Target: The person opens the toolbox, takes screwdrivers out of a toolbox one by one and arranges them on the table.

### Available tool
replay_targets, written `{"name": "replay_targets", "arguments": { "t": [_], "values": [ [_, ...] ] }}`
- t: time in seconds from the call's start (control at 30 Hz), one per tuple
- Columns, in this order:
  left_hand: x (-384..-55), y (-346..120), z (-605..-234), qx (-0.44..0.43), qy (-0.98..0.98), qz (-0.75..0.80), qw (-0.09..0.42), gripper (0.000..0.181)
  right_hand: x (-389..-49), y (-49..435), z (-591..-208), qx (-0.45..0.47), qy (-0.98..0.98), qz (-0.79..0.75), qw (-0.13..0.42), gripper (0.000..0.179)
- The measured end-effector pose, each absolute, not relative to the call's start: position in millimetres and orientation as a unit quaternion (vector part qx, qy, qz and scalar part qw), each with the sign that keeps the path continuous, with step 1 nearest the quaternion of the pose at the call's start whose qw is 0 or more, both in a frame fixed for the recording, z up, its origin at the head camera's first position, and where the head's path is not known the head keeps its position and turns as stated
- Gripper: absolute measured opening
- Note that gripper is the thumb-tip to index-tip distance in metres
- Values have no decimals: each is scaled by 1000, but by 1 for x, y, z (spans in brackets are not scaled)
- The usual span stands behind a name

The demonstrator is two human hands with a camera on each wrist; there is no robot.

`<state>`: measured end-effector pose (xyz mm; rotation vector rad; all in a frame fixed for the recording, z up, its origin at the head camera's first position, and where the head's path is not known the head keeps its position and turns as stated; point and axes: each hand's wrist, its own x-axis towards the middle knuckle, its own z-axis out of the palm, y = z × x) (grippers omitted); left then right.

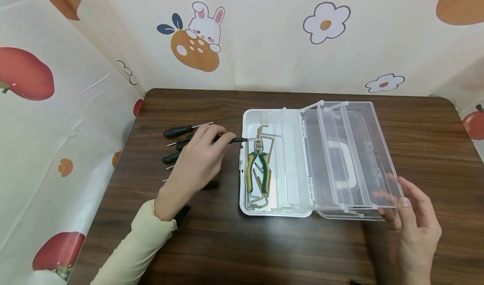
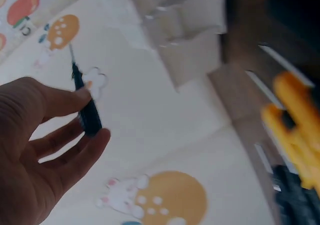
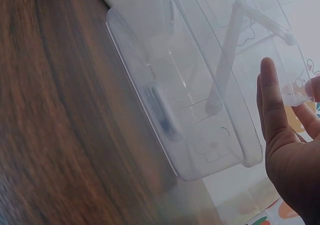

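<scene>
My left hand [image 1: 200, 157] pinches a small black screwdriver [image 1: 239, 140] between thumb and fingers. Its thin shaft points right, over the left part of a white toolbox [image 1: 293, 163]; in the left wrist view the screwdriver [image 2: 89, 112] tilts upward. Inside the box lie green-and-yellow pliers [image 1: 266, 173] and several gold hex keys [image 1: 271, 148], some partly under the pliers. My right hand [image 1: 417, 222] holds the near right corner of a clear divided tray [image 1: 353, 146], thumb on one side and fingers on the other. The tray swings out to the right on thin link arms.
Several more black screwdrivers [image 1: 177, 131] lie left of the box, partly hidden by my left arm. Yellow-handled tools [image 2: 295, 120] show blurred in the left wrist view. The clear lid [image 3: 155, 110] lies opened on the brown wooden table [image 1: 219, 251]. Patterned cloth hangs behind.
</scene>
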<state>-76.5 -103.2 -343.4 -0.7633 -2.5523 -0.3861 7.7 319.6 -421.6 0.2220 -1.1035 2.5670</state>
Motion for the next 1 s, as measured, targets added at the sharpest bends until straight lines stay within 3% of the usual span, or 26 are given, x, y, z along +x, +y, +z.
{"name": "replay_targets", "arguments": {
  "t": [0.4,0.73,1.0],
  "values": [
    [-65,-148,-380,-167,-949,-166,209,22,9,319,-422,71,-396,900,169,43],
    [-63,-176,-410,-100,-971,-160,148,19,8,318,-421,71,-392,901,172,42],
    [-66,-188,-412,-74,-981,-150,96,20,8,318,-421,73,-396,899,171,42]
  ]
}}
